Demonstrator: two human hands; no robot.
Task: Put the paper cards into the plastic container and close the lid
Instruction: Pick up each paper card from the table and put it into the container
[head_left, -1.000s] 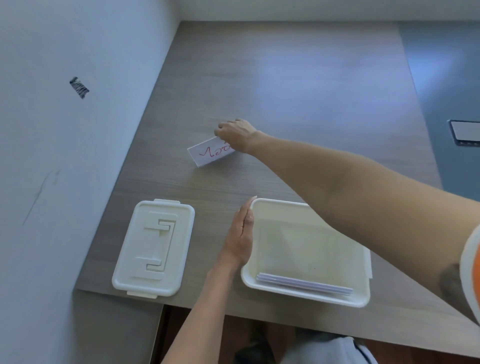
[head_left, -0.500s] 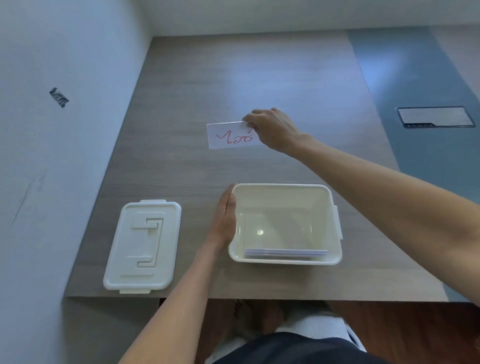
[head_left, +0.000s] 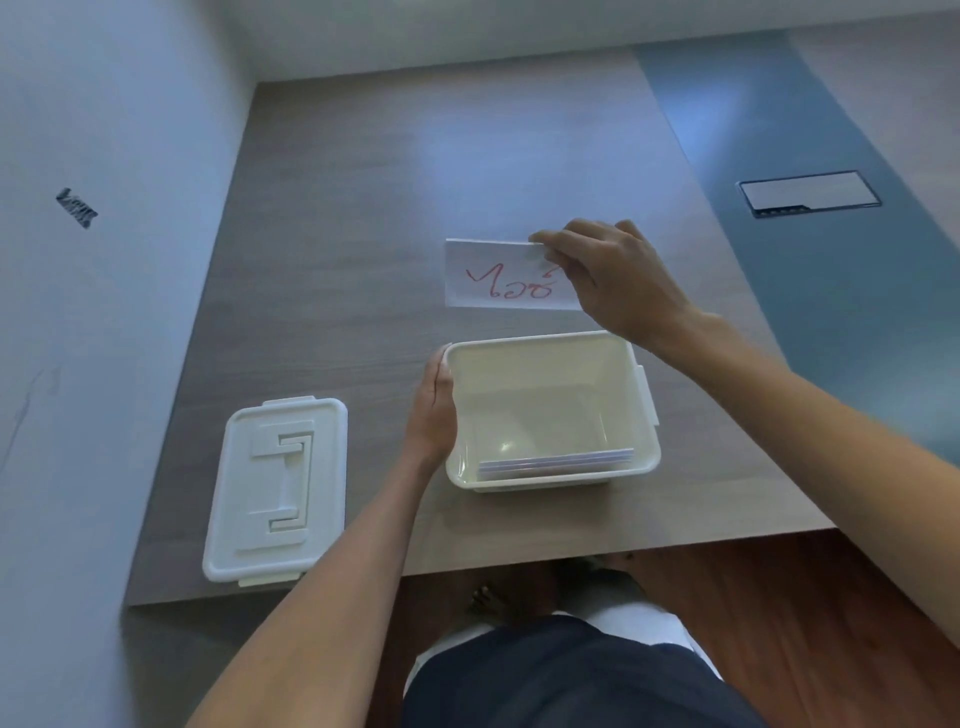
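A cream plastic container (head_left: 644, 395) stands lidless on the table, with several paper cards (head_left: 556, 461) leaning against its near wall. My right hand (head_left: 618, 280) pinches a white paper card with red writing (head_left: 498, 275) by its right end, held in the air just beyond the container's far rim. My left hand (head_left: 434, 410) lies flat against the container's left wall, fingers together. The white lid (head_left: 278, 488) rests on the table to the left, handle side up.
The wooden table (head_left: 363, 260) meets a white wall on the left and ends near my body. A blue strip with a recessed rectangular panel (head_left: 808, 192) runs along the right. My legs and the wooden floor show below the table edge.
My right hand lifted the card off the table and carried it right and nearer, toward the container. My left hand stayed on the container's side. The camera tilted.
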